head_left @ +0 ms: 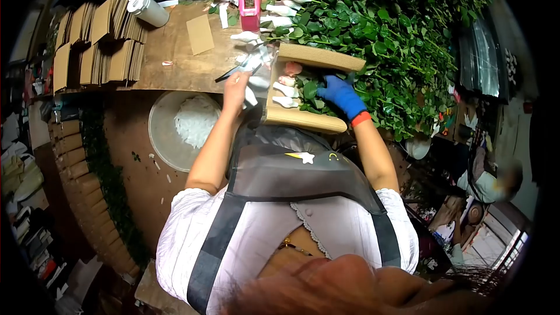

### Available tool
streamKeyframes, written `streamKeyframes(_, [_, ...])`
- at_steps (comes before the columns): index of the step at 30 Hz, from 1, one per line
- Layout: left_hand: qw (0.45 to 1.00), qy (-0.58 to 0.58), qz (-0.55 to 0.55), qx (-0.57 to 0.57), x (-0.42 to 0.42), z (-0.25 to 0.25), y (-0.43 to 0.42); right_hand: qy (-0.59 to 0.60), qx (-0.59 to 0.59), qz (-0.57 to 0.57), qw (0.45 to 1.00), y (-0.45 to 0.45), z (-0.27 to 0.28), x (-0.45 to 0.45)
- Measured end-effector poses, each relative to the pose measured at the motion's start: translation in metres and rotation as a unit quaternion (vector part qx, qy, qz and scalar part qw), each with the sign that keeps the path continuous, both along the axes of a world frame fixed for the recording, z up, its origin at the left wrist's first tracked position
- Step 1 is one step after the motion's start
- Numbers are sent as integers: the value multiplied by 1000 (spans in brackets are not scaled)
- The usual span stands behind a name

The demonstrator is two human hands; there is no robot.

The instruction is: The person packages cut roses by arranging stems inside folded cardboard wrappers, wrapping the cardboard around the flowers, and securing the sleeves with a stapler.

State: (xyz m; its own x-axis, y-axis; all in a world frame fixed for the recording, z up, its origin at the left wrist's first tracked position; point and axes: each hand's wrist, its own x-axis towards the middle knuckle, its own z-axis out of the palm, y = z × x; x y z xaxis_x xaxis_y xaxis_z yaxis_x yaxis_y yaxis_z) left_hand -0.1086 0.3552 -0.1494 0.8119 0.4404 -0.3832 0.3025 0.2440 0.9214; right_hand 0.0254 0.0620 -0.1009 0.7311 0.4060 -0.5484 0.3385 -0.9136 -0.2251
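Note:
My bare left hand is closed in a pinch at the left end of a sheet of corrugated cardboard. A thin dark strip and crumpled clear plastic lie at its fingertips; which of these it grips is unclear. The cardboard is bent up along its near and far sides. Inside lie pink roses and white-wrapped flower heads, with leafy stems running right. My right hand, in a blue glove with a red cuff, curls over these stems; its fingertips are partly hidden among leaves.
A large heap of leafy stems covers the table's right side. A pink tape dispenser, white cup and cardboard stacks stand behind and left. Below the edge sits a round tub of white scraps. A person is far right.

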Motion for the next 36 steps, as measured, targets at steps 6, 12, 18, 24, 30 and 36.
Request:
streamKeyframes(6, [958,35,-167,230,-14,4,4,1,171,-56,984,24,101,-30])
streamKeyframes(12, [881,67,-329,334,24,20,-38,-20,-83,206,975,62,13,-25])
streamKeyframes(18, [973,-35,-52,222,-4,-40,-40,-14,-79,205,975,60,-4,-21])
streamKeyframes(24, [938,56,-196,281,-14,14,-3,11,-11,173,985,50,48,-33])
streamKeyframes(30, [897,88,-387,195,6,16,-30,6,-7,296,955,57,18,-41])
streamKeyframes(36, [966,24,-195,166,-15,-3,-51,-3,-39,299,954,63,6,-44])
